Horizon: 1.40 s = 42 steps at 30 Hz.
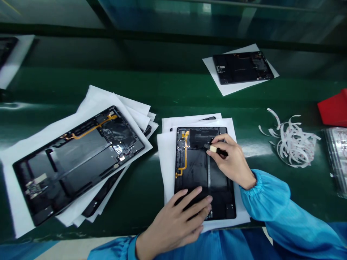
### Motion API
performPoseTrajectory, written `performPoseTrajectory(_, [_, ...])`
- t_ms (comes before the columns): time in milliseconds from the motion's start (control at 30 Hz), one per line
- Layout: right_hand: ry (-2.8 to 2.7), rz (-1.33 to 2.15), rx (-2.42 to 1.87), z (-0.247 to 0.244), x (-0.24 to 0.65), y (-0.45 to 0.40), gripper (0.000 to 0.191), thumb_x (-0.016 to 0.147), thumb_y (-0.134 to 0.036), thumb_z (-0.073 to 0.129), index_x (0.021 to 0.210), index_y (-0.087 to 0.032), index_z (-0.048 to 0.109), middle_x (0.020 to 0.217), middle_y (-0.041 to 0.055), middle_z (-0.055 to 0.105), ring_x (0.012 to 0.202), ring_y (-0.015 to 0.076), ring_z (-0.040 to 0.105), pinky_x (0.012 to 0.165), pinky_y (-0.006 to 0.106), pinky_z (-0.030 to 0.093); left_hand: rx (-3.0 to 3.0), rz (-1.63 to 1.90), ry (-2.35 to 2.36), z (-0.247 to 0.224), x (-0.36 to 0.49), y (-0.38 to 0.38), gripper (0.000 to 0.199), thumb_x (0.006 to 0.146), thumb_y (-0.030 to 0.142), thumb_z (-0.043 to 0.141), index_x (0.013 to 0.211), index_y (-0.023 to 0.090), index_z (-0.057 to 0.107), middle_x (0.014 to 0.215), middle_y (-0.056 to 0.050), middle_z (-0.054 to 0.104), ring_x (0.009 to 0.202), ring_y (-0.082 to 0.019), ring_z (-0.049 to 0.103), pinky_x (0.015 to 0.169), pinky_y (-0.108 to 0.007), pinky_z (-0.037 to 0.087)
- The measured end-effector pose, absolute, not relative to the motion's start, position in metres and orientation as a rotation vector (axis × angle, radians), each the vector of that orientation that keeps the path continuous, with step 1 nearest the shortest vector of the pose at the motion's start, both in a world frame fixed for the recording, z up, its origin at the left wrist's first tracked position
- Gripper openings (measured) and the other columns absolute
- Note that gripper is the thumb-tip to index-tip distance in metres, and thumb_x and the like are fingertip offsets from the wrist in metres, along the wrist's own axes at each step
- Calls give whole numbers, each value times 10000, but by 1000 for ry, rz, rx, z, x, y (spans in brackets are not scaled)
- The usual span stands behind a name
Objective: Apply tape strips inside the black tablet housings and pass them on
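In front of me an opened black tablet housing (pixel 196 166) lies on white sheets, an orange flex cable (pixel 185 155) running along its left side. My left hand (pixel 179 220) rests on the lower part of the housing, fingers stretched and slightly spread. Over the upper right of the housing, my right hand (pixel 231 159) pinches a small dark tool with a cream-coloured block (pixel 213 148) on it. Its exact kind is unclear. The tool's dark tip points left, close to the housing's inner surface; whether it touches cannot be told.
At left, another opened tablet housing (pixel 81 144) lies tilted on a stack with white sheets (pixel 94 95). A further housing (pixel 241 68) sits on paper at the back. Curled white strips (pixel 295 144), a red container (pixel 334 108) and clear plastic trays (pixel 337 155) are at right.
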State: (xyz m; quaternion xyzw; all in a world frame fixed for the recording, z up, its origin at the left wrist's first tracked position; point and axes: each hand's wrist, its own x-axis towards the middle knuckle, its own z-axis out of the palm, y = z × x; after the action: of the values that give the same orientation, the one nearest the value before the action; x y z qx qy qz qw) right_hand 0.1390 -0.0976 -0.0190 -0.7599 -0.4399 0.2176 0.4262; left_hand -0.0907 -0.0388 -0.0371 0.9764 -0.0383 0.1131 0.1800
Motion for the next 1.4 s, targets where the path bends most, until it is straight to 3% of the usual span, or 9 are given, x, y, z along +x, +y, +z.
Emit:
performPoseTrajectory(167, [-1120,527,-1915,-19,139,-98,117,875,-133,592,824,-190,681,998,63,578,772,186,610,621,288,519,2781,317,-113,-37,-91,-39,272,921,416,574,1137,292,684,1326,79,630,1274,-187,495,1094,-329,278])
performPoseTrajectory(767, [-1151,441,-1871,-27,137,-101,119,875,-110,590,870,-189,679,962,61,592,877,213,617,805,338,538,2757,325,-119,-35,-89,-38,282,906,406,602,1136,263,681,1326,125,623,1266,-190,474,1115,-336,251])
performPoseTrajectory(1200, [-1153,390,-1845,-30,134,-100,166,854,-61,558,852,-183,671,945,64,588,852,206,617,688,293,551,2778,270,-147,-39,-92,-38,300,915,432,593,1152,269,678,1364,99,594,1313,-196,420,1202,-349,104])
performPoseTrajectory(1400, [-1143,386,-1821,-32,134,-101,162,855,-61,568,858,-187,670,943,59,590,824,195,611,708,299,551,2775,241,-155,-37,-92,-38,313,911,430,600,1163,260,675,1375,85,587,1330,-217,400,1215,-366,67])
